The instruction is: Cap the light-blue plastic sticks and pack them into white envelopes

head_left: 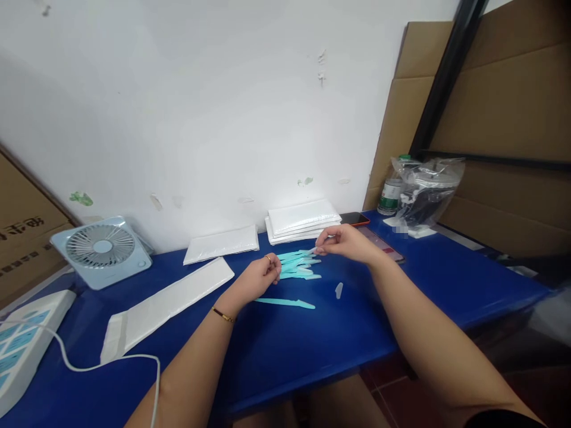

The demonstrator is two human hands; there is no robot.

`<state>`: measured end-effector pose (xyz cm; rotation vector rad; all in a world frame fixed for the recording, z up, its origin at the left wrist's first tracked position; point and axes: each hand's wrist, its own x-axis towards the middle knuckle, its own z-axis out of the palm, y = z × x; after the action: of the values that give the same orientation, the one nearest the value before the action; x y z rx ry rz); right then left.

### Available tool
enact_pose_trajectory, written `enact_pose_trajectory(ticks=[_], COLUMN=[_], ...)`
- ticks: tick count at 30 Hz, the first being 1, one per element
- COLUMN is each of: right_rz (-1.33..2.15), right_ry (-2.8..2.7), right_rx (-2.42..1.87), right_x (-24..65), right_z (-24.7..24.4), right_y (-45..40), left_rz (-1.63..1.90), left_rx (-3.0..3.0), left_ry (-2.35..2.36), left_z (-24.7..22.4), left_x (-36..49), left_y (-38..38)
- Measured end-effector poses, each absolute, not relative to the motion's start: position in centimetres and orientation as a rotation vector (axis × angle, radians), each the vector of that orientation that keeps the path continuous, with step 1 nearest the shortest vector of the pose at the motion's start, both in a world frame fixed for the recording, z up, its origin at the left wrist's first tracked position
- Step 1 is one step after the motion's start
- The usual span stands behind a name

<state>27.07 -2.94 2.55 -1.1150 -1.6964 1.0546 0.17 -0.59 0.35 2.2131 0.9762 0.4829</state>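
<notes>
Several turquoise eyebrow razors (292, 263) with pale translucent blade covers lie in a loose pile on the blue table. At the pile's left end, my left hand (263, 274) is closed with its fingertips on the razor handles. My right hand (336, 242) pinches the pale tip of a razor at the pile's upper right; whether that cover is still joined to its razor cannot be seen clearly. A single turquoise razor (285, 303) lies apart, nearer me. To its right rests a loose translucent blade cover (339, 290).
White padded envelopes (303, 217) are stacked against the wall, with another envelope (223, 244) beside them. A long white envelope (173, 306), a blue fan (104, 249) and a power strip (31, 345) with a cable stand left. Phones (354, 219), a bottle (390, 193) and a bagged item (423, 193) are right.
</notes>
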Motion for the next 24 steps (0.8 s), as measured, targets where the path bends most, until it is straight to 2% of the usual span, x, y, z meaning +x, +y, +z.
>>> enact_pose_trajectory(ticks=[4, 11, 24], right_rz=[0.953, 0.741, 0.838], right_ry=[-1.697, -1.886, -1.866], right_rx=[-0.966, -1.022, -0.981], right_x=[26.7, 26.3, 25.9], right_z=[2.4, 2.1, 1.4], right_y=[-2.9, -2.8, -2.4], left_rz=[0.536, 0.508, 0.526], left_rx=[2.094, 2.151, 2.149], left_ry=[0.961, 0.959, 0.950], left_z=[0.4, 0.5, 0.6], left_x=[0.0, 0.0, -0.1], left_y=[-0.2, -0.2, -0.1])
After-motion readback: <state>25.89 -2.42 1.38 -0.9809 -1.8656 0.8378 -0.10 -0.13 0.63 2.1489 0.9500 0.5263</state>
